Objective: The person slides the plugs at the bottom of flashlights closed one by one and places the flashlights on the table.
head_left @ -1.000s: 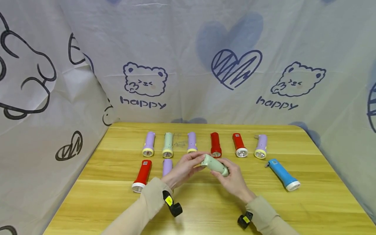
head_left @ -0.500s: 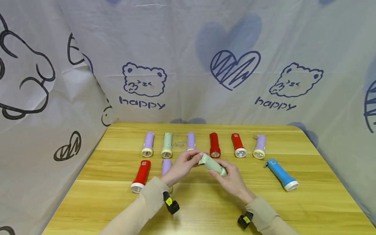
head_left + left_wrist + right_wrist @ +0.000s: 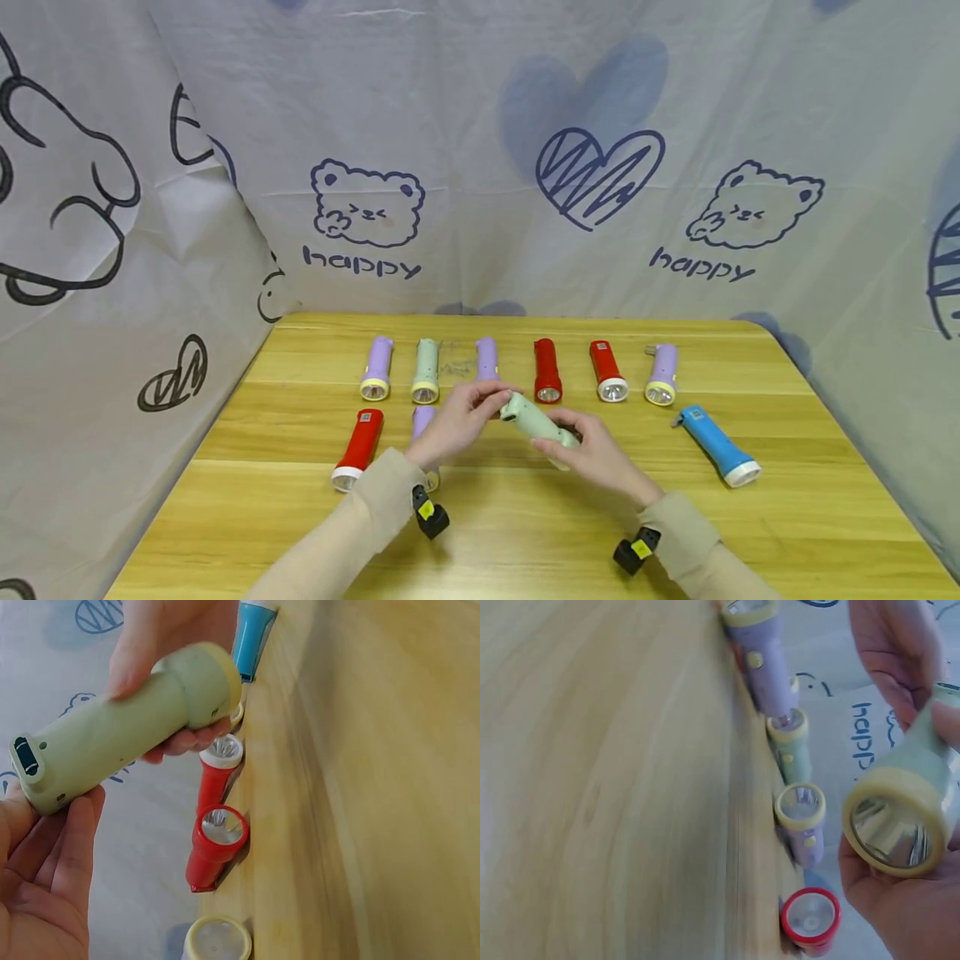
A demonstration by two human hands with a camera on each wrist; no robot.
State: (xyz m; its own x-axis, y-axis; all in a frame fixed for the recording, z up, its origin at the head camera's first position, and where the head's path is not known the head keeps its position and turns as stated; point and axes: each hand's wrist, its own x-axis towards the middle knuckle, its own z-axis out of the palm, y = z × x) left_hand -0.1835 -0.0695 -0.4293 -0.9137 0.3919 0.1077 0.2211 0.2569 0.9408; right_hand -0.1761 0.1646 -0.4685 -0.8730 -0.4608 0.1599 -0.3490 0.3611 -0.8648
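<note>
A pale green flashlight [image 3: 531, 418] is held tilted above the table between both hands. My right hand [image 3: 602, 457] grips it near its head, thumb along the near side. My left hand [image 3: 456, 423] pinches the tail end with thumb and fingertips. In the left wrist view, a dark slot [image 3: 27, 759] shows at the tail of the flashlight [image 3: 112, 739]. The right wrist view shows the yellow-rimmed lens [image 3: 892, 832] of the same flashlight, unlit. Behind my left forearm a purple flashlight [image 3: 423, 419] lies partly hidden.
On the wooden table [image 3: 525, 542], a back row holds purple [image 3: 377, 362], green [image 3: 427, 365], red [image 3: 547, 367] and other flashlights. Nearer lie a red one [image 3: 360, 442] at left and a blue one [image 3: 716, 443] at right. A printed cloth [image 3: 480, 167] hangs behind.
The flashlight has tilted and turned a little, its tail end shifting left. My left hand has moved slightly left with it; my right wrist has turned slightly.
</note>
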